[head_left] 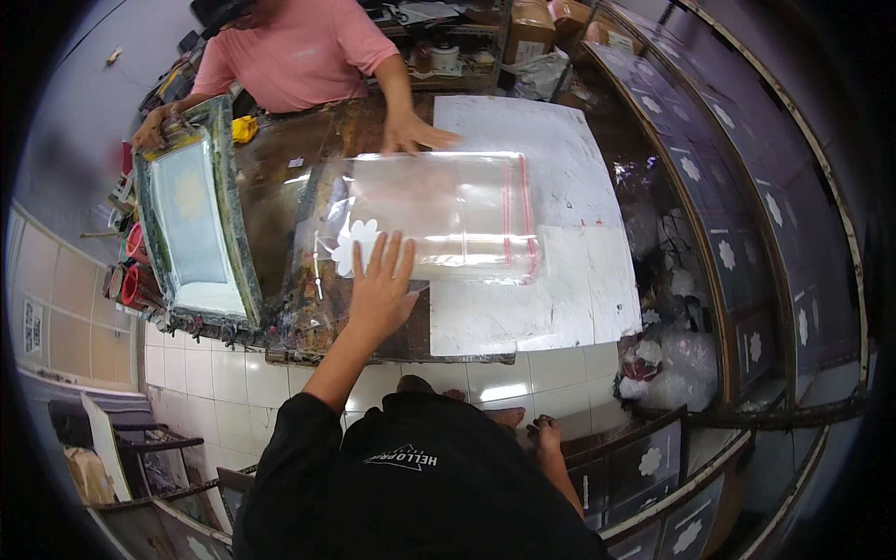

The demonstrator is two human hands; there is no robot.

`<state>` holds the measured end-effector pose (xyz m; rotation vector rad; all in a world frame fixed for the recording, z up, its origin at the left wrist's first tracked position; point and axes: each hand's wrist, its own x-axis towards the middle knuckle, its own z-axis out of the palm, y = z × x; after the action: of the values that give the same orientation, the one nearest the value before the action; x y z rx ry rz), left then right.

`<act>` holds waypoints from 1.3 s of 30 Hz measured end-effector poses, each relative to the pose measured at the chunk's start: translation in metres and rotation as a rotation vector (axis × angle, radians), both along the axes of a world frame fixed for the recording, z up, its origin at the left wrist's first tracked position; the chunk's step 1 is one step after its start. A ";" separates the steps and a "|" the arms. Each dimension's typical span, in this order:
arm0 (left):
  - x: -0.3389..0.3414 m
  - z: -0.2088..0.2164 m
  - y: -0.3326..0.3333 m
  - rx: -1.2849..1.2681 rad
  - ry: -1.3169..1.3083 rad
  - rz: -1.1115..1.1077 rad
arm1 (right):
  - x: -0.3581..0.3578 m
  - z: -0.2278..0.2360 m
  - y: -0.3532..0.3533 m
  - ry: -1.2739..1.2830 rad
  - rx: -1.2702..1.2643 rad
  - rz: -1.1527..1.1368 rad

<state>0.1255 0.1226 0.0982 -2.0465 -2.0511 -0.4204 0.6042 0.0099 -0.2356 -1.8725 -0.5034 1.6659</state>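
My left hand (378,291) lies with fingers spread on the lower left of a clear plastic bag (467,210), close to a white flower print (356,245). Red lines run down the bag's right side. The bag rests partly on a white sheet (551,317) and partly on the dark table (280,159). Low beside my body hangs my right hand (545,432), its fingers loosely bent and apart, with nothing visible in them. Across the table, a co-worker's hand (411,131) reaches to the bag's far edge; their other hand (154,128) holds a raised printing screen (191,215).
Tall drying racks (691,168) with flower-printed sheets line the right side. More racks (644,457) stand behind me. Crumpled clear plastic (686,369) lies right of the table. Red containers (140,285) sit beyond the screen. A yellow cloth (245,129) lies beside it.
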 end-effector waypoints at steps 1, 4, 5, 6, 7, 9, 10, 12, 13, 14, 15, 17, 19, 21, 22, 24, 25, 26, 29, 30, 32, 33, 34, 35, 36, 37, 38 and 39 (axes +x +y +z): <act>0.006 -0.010 0.011 -0.005 0.036 -0.050 | -0.008 0.015 0.003 0.001 -0.030 -0.027; 0.019 -0.044 0.029 0.021 0.067 -0.140 | -0.012 0.019 0.004 0.052 0.011 -0.026; 0.024 -0.048 0.031 0.018 0.057 -0.159 | -0.013 0.020 0.005 0.074 0.061 -0.056; 0.029 -0.052 0.032 0.014 0.048 -0.179 | -0.013 0.022 0.007 0.094 0.110 -0.086; 0.038 -0.049 0.030 0.033 0.006 -0.210 | -0.015 0.024 0.007 0.113 0.155 -0.125; 0.060 -0.044 0.020 0.043 0.009 -0.293 | -0.029 0.073 0.018 0.144 0.203 -0.198; 0.071 -0.040 0.013 0.044 0.006 -0.336 | -0.036 0.103 0.025 0.218 0.276 -0.203; 0.098 -0.031 0.000 -0.015 -0.007 -0.469 | -0.047 0.175 0.039 0.411 0.424 -0.179; 0.113 -0.027 -0.007 -0.032 -0.013 -0.527 | -0.054 0.214 0.047 0.534 0.496 -0.143; 0.127 -0.025 -0.012 -0.046 -0.023 -0.587 | -0.058 0.240 0.056 0.634 0.575 -0.090; 0.139 -0.022 -0.016 -0.068 -0.046 -0.653 | -0.060 0.260 0.064 0.730 0.654 -0.036; 0.164 -0.019 -0.021 -0.110 -0.091 -0.785 | -0.058 0.285 0.078 0.730 0.747 0.082; 0.182 -0.027 -0.024 -0.149 -0.074 -0.903 | -0.051 0.299 0.087 0.558 0.756 0.194; 0.200 -0.029 -0.025 -0.174 -0.088 -0.997 | -0.045 0.308 0.094 0.318 0.738 0.320; 0.208 -0.030 -0.025 -0.180 -0.087 -1.041 | -0.042 0.311 0.096 0.160 0.709 0.383; 0.219 -0.032 -0.027 -0.195 -0.085 -1.129 | -0.034 0.309 0.094 0.045 0.634 0.393; 0.225 -0.032 -0.028 -0.215 -0.083 -1.167 | -0.026 0.306 0.091 0.078 0.598 0.331; 0.231 -0.033 -0.029 -0.229 -0.079 -1.206 | -0.018 0.305 0.089 0.108 0.569 0.269; 0.247 -0.032 -0.034 -0.263 -0.045 -1.309 | 0.010 0.304 0.084 0.057 0.516 0.366; 0.251 -0.030 -0.035 -0.275 -0.030 -1.346 | 0.020 0.303 0.082 0.054 0.497 0.407; 0.262 -0.026 -0.034 -0.272 -0.014 -1.430 | 0.030 0.305 0.077 0.068 0.455 0.396; 0.270 -0.024 -0.034 -0.269 -0.003 -1.465 | 0.033 0.305 0.075 0.095 0.429 0.361; 0.279 -0.023 -0.034 -0.245 0.008 -1.511 | 0.039 0.305 0.072 0.126 0.408 0.334; 0.286 -0.022 -0.034 -0.222 0.020 -1.548 | 0.047 0.302 0.067 0.105 0.424 0.293; 0.294 -0.021 -0.035 -0.197 0.031 -1.581 | 0.056 0.297 0.062 0.084 0.440 0.255; 0.300 -0.019 -0.035 -0.191 0.028 -1.608 | 0.062 0.296 0.058 0.069 0.457 0.231; 0.309 -0.016 -0.035 -0.185 0.024 -1.632 | 0.069 0.299 0.050 0.057 0.472 0.137; 0.317 -0.013 -0.035 -0.179 0.019 -1.651 | 0.077 0.306 0.040 0.046 0.486 0.047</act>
<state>0.4420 0.0876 0.0849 -3.2834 0.0988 -0.3751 0.6811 0.0503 0.0704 -1.4726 -0.8519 1.4479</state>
